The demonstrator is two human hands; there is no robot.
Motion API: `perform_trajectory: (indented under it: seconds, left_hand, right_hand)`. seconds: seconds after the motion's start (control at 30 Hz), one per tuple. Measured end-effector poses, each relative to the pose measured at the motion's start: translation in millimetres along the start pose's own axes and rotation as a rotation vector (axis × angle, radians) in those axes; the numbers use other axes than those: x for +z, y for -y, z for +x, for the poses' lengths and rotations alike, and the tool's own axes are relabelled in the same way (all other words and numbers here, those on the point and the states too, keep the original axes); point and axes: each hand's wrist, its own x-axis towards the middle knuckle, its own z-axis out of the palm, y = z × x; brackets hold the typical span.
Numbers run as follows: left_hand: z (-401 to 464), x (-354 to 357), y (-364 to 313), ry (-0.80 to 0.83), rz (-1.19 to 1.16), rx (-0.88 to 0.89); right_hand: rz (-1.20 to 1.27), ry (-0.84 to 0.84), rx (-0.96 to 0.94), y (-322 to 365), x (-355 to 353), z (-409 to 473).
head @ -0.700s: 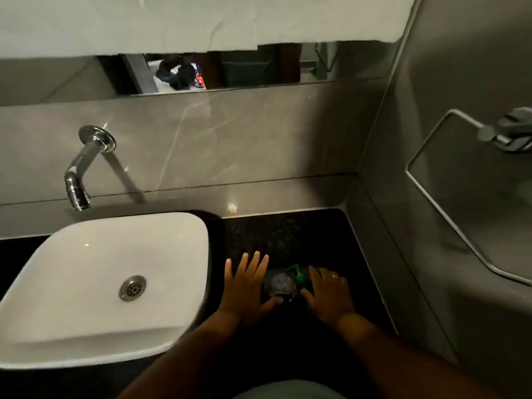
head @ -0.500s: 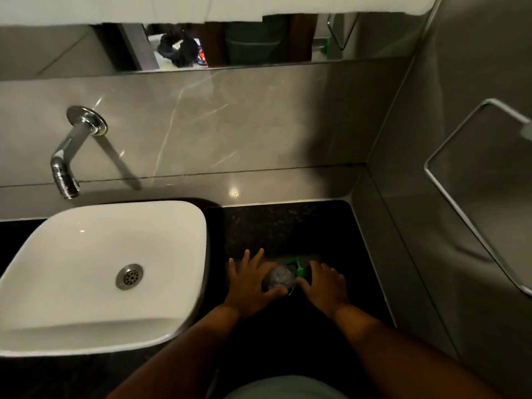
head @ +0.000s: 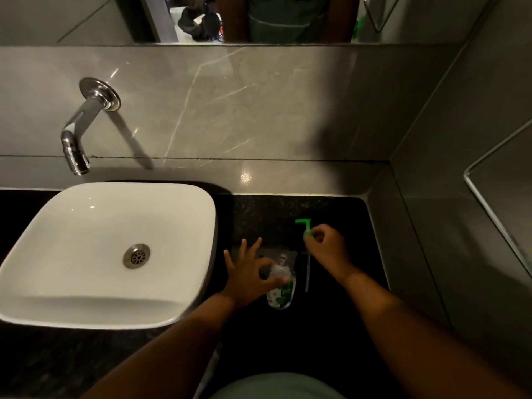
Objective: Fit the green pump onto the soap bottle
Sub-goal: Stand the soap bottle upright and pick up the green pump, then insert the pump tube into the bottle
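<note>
A clear soap bottle (head: 281, 286) with a green label stands on the black counter (head: 259, 217), its neck uncovered. My left hand (head: 247, 272) grips it from the left with thumb and forefinger, the other fingers spread. To the right of the bottle, my right hand (head: 326, 244) holds the green pump (head: 305, 227) by its collar, above the counter. The pump's spout points left and its pale dip tube (head: 308, 272) hangs down beside the bottle, outside it.
A white basin (head: 109, 249) fills the left of the counter, with a chrome wall tap (head: 77, 133) above it. Grey tiled walls close off the back and right. A metal towel ring (head: 495, 214) sticks out from the right wall. A mirror (head: 259, 18) runs along the top.
Both hands were flat around the bottle with the pump on it. Now my right hand has lifted the pump out and moved it right, and my left hand has closed on the bottle.
</note>
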Motion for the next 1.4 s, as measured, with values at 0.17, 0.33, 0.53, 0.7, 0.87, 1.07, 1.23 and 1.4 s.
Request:
perform_trajectory:
  seconds: [0.17, 0.33, 0.53, 0.7, 0.87, 1.07, 1.23, 1.4]
  left_hand:
    - [-2.6, 1.2, -0.3, 0.02, -0.015, -0.035]
    - [-3.0, 1.8, 0.8, 0.022, 0.022, -0.042]
    - [0.5, 3.8, 4.2, 0.016, 0.065, -0.006]
    - [-0.1, 8.3, 5.2, -0.018, 0.101, 0.011]
    - [-2.5, 10.4, 5.0, -0.019, 0.092, -0.012]
    - [-4.2, 12.1, 5.6, -0.016, 0.089, -0.029]
    - [-3.0, 15.0, 4.9, -0.03, 0.102, 0.001]
    - [-5.7, 13.9, 4.0, -0.038, 0.103, -0.012]
  right_hand:
    - [0.402, -0.079, -0.176, 64.7, -18.0, 25.7]
    - [0.488, -0.03, -0.26, 84.9, -18.6, 18.9]
    - [0.484, 0.007, -0.26, 62.8, 4.9, -2.3]
    - [0.307, 0.118, -0.221, 29.6, 23.5, -29.1]
    - [0.226, 0.242, -0.163, -1.4, 34.5, -51.6]
    - [0.336, 0.307, -0.137, -0.4, 25.2, -46.4]
    - [0.305, 0.254, -0.137, 5.6, 28.6, -43.5]
    - [0.218, 0.212, -0.089, 0.8, 37.6, -42.0]
